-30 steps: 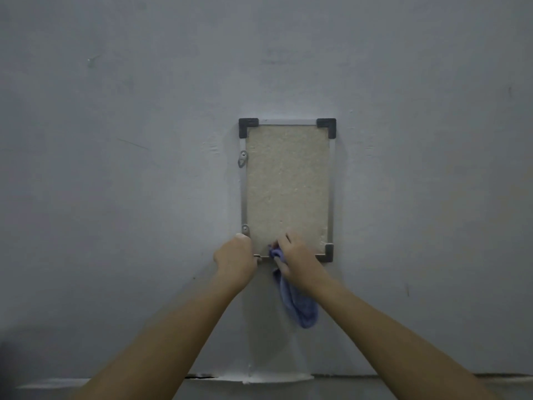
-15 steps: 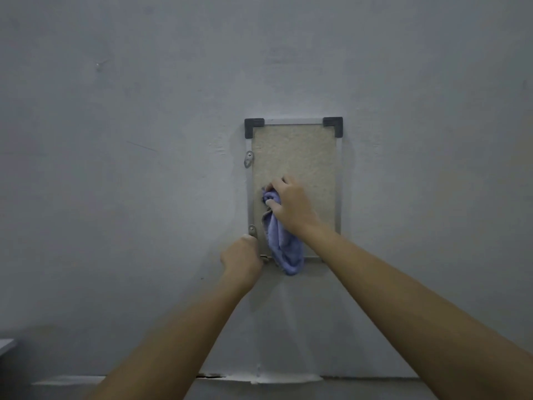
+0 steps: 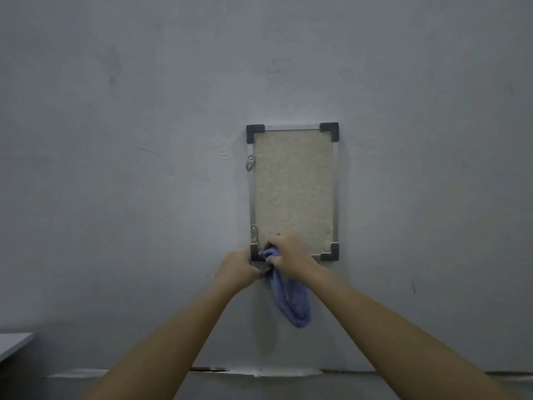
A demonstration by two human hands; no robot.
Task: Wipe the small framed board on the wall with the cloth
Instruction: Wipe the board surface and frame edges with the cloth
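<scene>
A small framed board [image 3: 292,192] hangs upright on the grey wall, with a beige speckled face, a thin metal frame and dark corner caps. My right hand [image 3: 290,256] presses a bunched blue cloth [image 3: 290,301] against the board's lower left corner, and most of the cloth dangles below the frame. My left hand [image 3: 238,269] grips the frame's bottom left corner, just left of the cloth. That corner cap is partly hidden by both hands.
The grey wall [image 3: 115,168] fills the view. Two small metal hanger tabs [image 3: 250,162] sit on the frame's left side. A pale surface edge [image 3: 11,343] shows at the lower left. A chipped white strip [image 3: 259,371] runs along the wall's base.
My right hand with the cloth came up to the board's middle left, then went back down to the lower left corner. My left hand stayed at that corner.
</scene>
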